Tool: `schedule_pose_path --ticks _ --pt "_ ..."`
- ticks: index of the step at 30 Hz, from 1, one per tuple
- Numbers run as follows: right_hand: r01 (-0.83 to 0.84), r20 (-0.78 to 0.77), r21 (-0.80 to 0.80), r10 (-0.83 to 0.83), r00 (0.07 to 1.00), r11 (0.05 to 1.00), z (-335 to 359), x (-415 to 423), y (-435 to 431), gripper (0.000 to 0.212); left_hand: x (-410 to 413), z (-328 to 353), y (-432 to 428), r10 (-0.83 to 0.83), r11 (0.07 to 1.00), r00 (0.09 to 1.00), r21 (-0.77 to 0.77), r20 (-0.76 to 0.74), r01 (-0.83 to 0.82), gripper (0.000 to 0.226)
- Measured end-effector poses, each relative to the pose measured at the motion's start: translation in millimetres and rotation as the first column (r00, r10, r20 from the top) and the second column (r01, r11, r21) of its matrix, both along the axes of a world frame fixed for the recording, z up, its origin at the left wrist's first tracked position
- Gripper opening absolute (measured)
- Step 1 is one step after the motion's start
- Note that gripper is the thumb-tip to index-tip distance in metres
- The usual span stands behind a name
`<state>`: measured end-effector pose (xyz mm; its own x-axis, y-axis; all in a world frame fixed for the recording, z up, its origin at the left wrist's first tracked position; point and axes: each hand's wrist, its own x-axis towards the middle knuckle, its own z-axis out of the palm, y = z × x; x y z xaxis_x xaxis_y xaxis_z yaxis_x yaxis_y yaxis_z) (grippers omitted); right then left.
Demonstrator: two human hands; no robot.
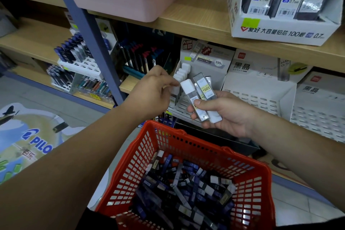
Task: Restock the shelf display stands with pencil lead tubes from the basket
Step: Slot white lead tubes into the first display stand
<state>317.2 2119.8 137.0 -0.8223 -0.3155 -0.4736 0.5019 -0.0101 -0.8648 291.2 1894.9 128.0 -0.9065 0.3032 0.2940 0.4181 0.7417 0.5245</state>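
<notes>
Shelves (pixel 205 24) behind, left hand's fingers (pixel 169 81) pinch a racked lead tube (pixel 173 97); right hand's fingers (pixel 194 115) clasp loose tubes (pixel 202 95).

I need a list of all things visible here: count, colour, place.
basket: one, red, bottom centre.
loose tubes: many, blue, black, white, in basket.
held tubes: at least two, grey, white caps, above the basket.
display stand: one, white, lower shelf.
stand tubes: one row, white caps, in display stand.
bin: one, pink, upper shelf.
lead box: one, white, upper shelf, right.
left hand: pinches nearest of the stand tubes.
right hand: grips held tubes.
</notes>
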Motion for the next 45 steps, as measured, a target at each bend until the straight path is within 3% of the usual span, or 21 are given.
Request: schedule_pose_path --ticks 2,4,6,9,12,15,18,25,32,35,39,45 --pt "-0.023 -0.017 -0.002 0.022 1.000 1.000 3.0 1.6 -1.2 0.025 11.3 12.3 8.4 0.034 0.978 0.987 0.200 0.159 -0.066 0.014" --pt "-0.059 -0.034 -0.019 0.058 0.998 0.998 6.0 4.0 -3.9 0.025 21.3 18.9 14.6 -0.065 0.915 0.934 0.395 0.350 -0.084 0.013" --pt "-0.099 -0.050 -0.041 0.097 0.994 0.994 8.3 6.1 -8.7 0.029 27.7 24.6 15.1 -0.141 0.875 0.899 0.477 0.414 -0.083 0.016" --pt "-0.029 -0.038 -0.037 0.028 0.999 0.999 8.9 4.8 -13.1 0.026 22.4 33.4 0.1 -0.086 0.819 0.907 0.548 0.413 -0.172 0.022" --pt "0.013 -0.031 0.150 -0.009 0.999 0.989 6.3 1.6 -8.3 0.024 16.3 31.3 -14.5 0.032 0.876 0.947 0.447 0.320 -0.180 0.027" --pt "-0.056 -0.036 0.252 0.067 0.997 0.966 3.8 2.2 -4.6 0.022 14.7 14.7 -17.1 -0.001 0.946 0.965 0.312 0.262 -0.083 0.024" --pt "-0.075 -0.035 0.237 0.085 0.996 0.969 2.9 2.8 -4.3 0.022 10.2 4.0 -16.7 -0.001 0.983 0.977 0.180 0.212 -0.038 0.021" --pt "-0.069 -0.065 0.274 0.090 0.994 0.959 -6.3 -0.5 3.4 0.024 2.2 0.8 -17.1 -0.070 0.997 0.993 0.045 0.094 0.066 0.018" --pt "0.006 -0.086 0.330 0.024 0.996 0.944 -21.8 1.4 -0.9 0.040 -4.7 3.7 -22.8 -0.101 0.992 0.977 0.098 0.186 0.084 0.029" --pt "0.021 -0.084 0.364 0.010 0.996 0.931 -22.3 -0.8 -0.9 0.035 -6.3 -2.2 -23.6 -0.066 0.998 0.993 0.010 0.099 0.066 0.017" --pt "0.025 -0.076 0.373 0.003 0.997 0.928 -20.1 -1.1 -0.8 0.035 -8.5 -6.3 -17.0 -0.086 0.996 0.996 -0.039 0.000 0.086 0.018" --pt "0.028 -0.124 0.266 0.005 0.992 0.964 -10.2 0.4 6.1 0.028 -5.9 -12.6 -8.2 -0.076 0.990 0.990 -0.129 -0.118 0.061 0.015"
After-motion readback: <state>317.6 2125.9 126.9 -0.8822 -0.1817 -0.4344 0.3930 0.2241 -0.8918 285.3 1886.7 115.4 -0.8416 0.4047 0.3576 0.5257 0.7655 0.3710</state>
